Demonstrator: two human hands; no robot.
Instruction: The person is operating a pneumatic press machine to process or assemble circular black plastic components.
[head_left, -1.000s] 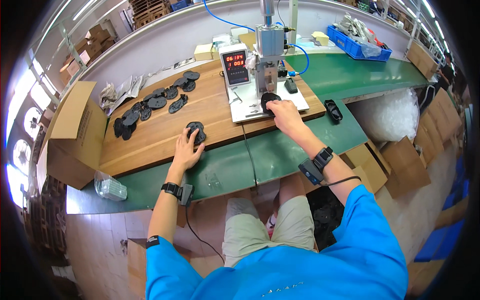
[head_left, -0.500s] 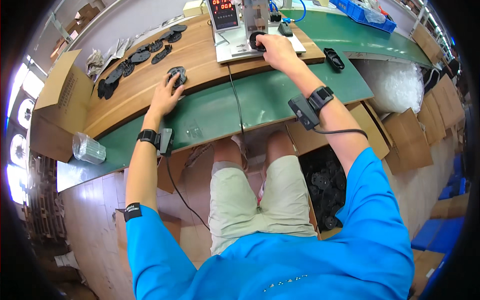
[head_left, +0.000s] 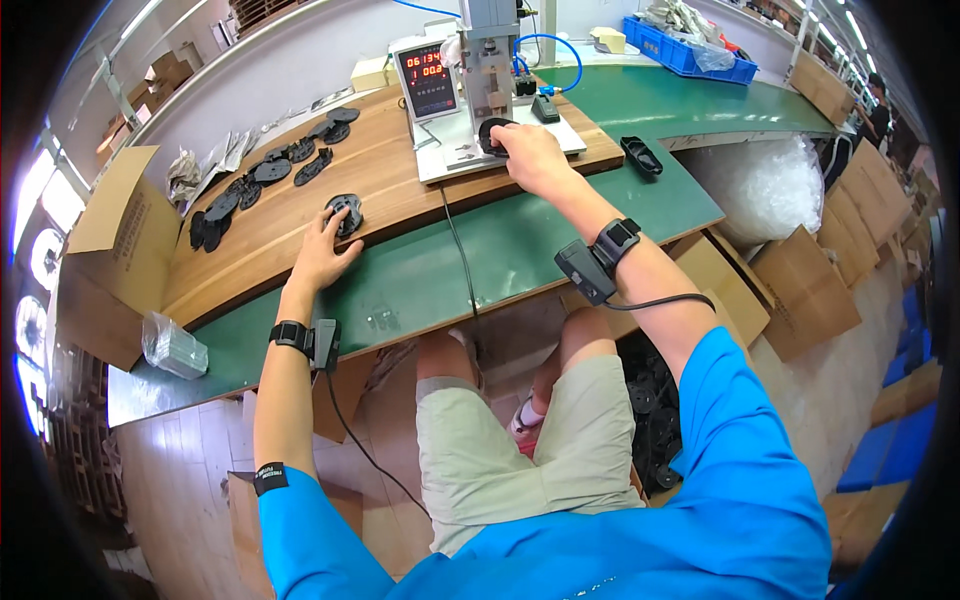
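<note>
My left hand [head_left: 323, 253] rests on the wooden board [head_left: 390, 180], its fingers touching a round black plastic part [head_left: 346, 213]. Farther right, my right hand [head_left: 528, 155] holds another black round part [head_left: 492, 134] on the white base of a small press machine [head_left: 478, 60] that has a red digit display. A black device is strapped to each of my wrists. More black parts [head_left: 270, 175] lie in a loose row on the board's far left.
The green bench [head_left: 480, 255] runs under the board. A black part [head_left: 641, 156] lies on it at right. An open cardboard box [head_left: 110, 250] stands at left and more cartons [head_left: 800, 290] at right. A blue crate [head_left: 690, 45] sits at the back.
The view tilted down toward my lap half a second ago and has risen again. Both hands stay on the same parts, left on the board, right at the machine.
</note>
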